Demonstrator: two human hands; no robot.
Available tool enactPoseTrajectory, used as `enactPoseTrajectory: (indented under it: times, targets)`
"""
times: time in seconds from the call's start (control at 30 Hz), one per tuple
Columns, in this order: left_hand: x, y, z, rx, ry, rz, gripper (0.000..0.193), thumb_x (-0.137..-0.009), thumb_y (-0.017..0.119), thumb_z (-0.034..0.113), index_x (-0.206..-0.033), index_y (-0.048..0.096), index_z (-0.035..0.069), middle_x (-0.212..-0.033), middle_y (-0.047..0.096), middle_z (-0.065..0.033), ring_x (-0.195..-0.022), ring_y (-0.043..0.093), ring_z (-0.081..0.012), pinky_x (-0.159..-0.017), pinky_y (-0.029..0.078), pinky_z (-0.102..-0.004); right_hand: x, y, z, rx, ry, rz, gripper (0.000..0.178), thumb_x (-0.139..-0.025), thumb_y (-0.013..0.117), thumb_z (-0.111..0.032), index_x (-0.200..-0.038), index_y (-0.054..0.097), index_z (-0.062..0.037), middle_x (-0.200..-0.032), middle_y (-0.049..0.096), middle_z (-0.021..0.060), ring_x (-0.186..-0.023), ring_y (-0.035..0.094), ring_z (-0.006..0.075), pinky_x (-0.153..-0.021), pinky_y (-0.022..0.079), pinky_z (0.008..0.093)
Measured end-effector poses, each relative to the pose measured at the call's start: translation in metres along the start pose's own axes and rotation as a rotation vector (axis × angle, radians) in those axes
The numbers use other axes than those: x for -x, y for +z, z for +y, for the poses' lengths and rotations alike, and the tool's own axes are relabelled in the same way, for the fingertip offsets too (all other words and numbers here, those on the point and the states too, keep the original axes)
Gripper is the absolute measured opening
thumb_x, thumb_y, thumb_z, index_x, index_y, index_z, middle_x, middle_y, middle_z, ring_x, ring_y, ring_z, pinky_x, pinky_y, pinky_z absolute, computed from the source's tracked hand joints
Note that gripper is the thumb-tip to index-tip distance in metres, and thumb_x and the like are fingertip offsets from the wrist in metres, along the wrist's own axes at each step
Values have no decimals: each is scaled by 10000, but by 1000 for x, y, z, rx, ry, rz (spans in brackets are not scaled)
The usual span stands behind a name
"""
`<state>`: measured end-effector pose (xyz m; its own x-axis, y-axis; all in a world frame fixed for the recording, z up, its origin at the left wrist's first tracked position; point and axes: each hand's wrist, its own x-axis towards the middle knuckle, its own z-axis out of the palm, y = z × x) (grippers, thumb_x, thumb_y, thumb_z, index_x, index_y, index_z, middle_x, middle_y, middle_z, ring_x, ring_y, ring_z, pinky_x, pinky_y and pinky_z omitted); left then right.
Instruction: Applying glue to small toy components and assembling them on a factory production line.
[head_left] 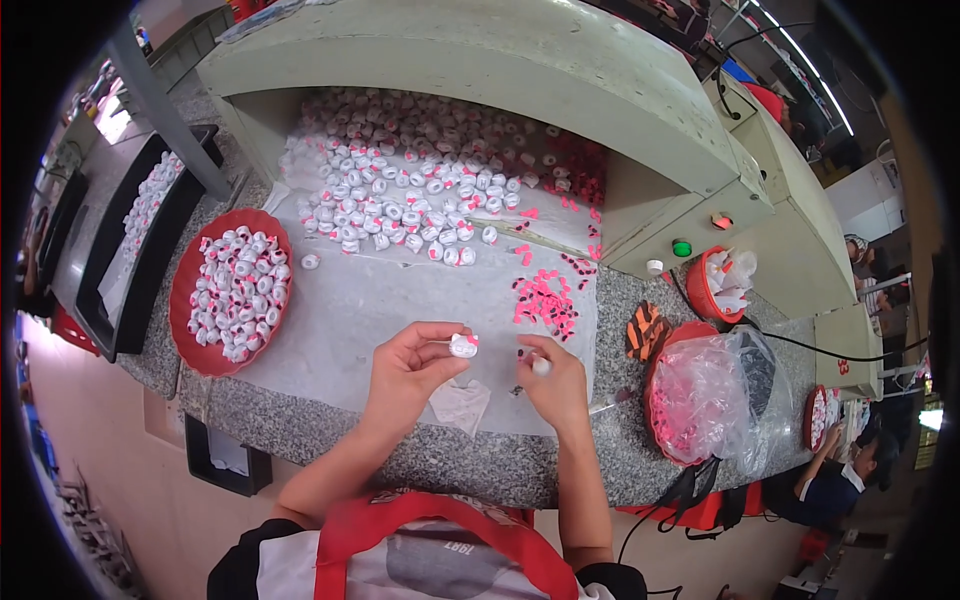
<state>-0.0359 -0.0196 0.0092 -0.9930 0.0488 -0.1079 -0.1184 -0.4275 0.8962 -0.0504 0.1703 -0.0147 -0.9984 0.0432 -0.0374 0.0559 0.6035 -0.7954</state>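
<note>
My left hand (408, 372) pinches a small white doll-head piece (463, 346) with a pink bow between thumb and fingertips, above the paper-covered bench. To its right, my right hand (558, 392) is curled around a small white rounded thing (541, 366), whose kind I cannot make out. A tiny dark speck shows near its fingertips. Beyond this hand lies a scatter of small pink bow pieces (545, 304), some showing dark sides. Many similar white heads (400, 205) are spread at the back, under the hood. A crumpled white cloth (461, 405) lies between my wrists.
At the left stands a red scalloped tray (180, 320) full of white heads, with a black bin (95, 300) beyond. On the right are a red cup (703, 298) and a tray of pink pieces under plastic (705, 390). The metal hood (480, 65) overhangs the back. Another person (835, 485) sits far right.
</note>
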Motion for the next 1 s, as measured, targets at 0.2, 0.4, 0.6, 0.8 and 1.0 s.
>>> enactPoseTrajectory:
  times: [0.2,0.4,0.6,0.8,1.0]
  targets:
    - [5,4,6,-95,30,-12,297,-757,553,-99,-1043,521,-25,-940,598,-104,-877,571,-116,-735,479,-218,23,-7,-79,-669,-36,-114,134,-716,620,52,-845,614,16,-723,593,54,-629,561,106,-564,487,216]
    - [7,8,3,-53,175,-45,302,-745,535,-139,-1032,510,-50,-1092,522,-148,-966,552,-181,-813,481,-274,19,-3,-78,-649,31,-99,111,-692,654,46,-788,598,31,-724,596,58,-605,556,94,-550,483,215]
    - [9,16,11,-153,223,-155,294,-739,539,-142,-1016,532,-43,-1128,488,-170,-977,543,-215,-847,471,-302,23,-10,-68,-594,52,-7,153,-669,687,30,-786,591,8,-734,603,36,-654,559,91,-593,456,204]
    - [7,20,15,56,-76,-172,248,-762,532,-113,-1001,551,-52,-1056,535,-156,-960,549,-207,-856,451,-311,27,-17,-71,-650,-12,-46,201,-663,689,39,-844,605,14,-727,600,34,-706,556,83,-658,441,209]
    - [10,18,10,-1,121,-196,241,-765,540,-101,-1000,565,-53,-1018,557,-148,-940,554,-198,-823,454,-291,26,-14,-65,-609,-121,-44,181,-670,692,25,-833,623,-9,-738,583,18,-673,530,61,-600,426,191]
